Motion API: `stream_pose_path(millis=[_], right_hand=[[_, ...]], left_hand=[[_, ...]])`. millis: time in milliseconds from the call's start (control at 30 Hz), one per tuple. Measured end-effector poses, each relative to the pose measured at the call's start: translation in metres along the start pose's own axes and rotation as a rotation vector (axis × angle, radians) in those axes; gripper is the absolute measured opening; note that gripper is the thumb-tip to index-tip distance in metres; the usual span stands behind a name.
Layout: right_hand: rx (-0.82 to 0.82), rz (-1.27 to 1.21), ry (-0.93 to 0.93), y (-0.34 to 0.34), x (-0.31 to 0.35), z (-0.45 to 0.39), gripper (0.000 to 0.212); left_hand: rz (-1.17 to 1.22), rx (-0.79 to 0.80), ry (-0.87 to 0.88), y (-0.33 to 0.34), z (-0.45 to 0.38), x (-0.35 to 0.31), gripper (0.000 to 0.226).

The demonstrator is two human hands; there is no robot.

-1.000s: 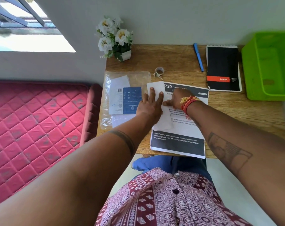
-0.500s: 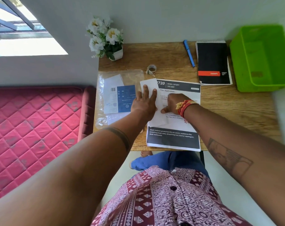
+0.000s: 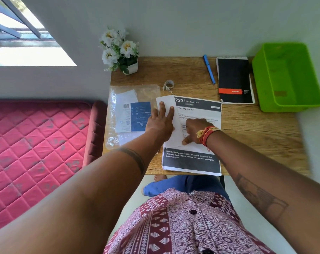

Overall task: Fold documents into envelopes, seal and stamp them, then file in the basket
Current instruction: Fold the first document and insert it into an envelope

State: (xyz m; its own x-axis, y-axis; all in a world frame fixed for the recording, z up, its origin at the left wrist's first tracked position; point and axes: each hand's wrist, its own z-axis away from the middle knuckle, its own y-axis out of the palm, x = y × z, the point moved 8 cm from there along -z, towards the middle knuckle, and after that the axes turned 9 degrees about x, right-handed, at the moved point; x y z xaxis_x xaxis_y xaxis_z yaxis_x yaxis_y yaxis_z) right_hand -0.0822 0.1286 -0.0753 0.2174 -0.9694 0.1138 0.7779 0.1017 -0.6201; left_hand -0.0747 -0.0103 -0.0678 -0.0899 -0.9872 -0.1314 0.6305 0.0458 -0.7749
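The left hand (image 3: 160, 121) lies flat with straight fingers on a folded white paper (image 3: 171, 121), pressing it down. The right hand (image 3: 195, 132), wearing red and yellow thread bands at the wrist, has its fingers bent down with the tips on the paper's right edge and the thumb near its lower corner; whether it pinches the paper or only presses it I cannot tell. The folded paper rests on a printed sheet (image 3: 192, 158) headed "DESK / STUDY" with dark bands at top and bottom, lying at the near edge of the wooden bench (image 3: 261, 143). Just left is a clear plastic sleeve (image 3: 146, 92) holding a blue-and-white packet (image 3: 135, 116). Beyond the papers sits a small tape roll (image 3: 169, 84). Farther back are a blue pen (image 3: 209, 69), a black notebook (image 3: 235, 79) and a pot of white flowers (image 3: 119, 50). The green basket (image 3: 285, 76) stands at the far right corner of the bench. A pink quilted mattress (image 3: 36, 153) lies to the left.
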Motion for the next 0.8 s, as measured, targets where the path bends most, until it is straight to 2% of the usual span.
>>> stream_pose_path(millis=[100,200,233,267,333,467,800], right_hand=[[-0.007,-0.033,-0.043,-0.001,0.002,0.007,0.061],[-0.189,-0.219,-0.170,-0.009,0.010,0.016,0.038],[-0.280,-0.231,-0.197,-0.012,0.014,0.019,0.038],[-0.347,-0.202,-0.202,-0.013,0.018,0.020,0.046],[-0.406,-0.137,-0.171,-0.010,0.023,0.016,0.059],[-0.361,-0.113,-0.081,-0.011,0.019,-0.001,0.062],[-0.191,-0.184,-0.057,-0.045,0.019,-0.032,0.080]], left_hand=[[-0.003,-0.014,0.002,0.000,0.000,0.001,0.086],[0.001,-0.024,-0.003,0.003,-0.001,0.001,0.086],[0.006,-0.029,-0.005,0.003,-0.001,0.002,0.086],[0.014,-0.034,-0.005,0.004,-0.002,0.002,0.085],[0.029,-0.039,-0.002,0.004,-0.003,0.003,0.085],[0.025,-0.047,-0.007,0.005,-0.004,0.003,0.085],[0.022,-0.059,-0.009,0.008,-0.007,0.002,0.084]])
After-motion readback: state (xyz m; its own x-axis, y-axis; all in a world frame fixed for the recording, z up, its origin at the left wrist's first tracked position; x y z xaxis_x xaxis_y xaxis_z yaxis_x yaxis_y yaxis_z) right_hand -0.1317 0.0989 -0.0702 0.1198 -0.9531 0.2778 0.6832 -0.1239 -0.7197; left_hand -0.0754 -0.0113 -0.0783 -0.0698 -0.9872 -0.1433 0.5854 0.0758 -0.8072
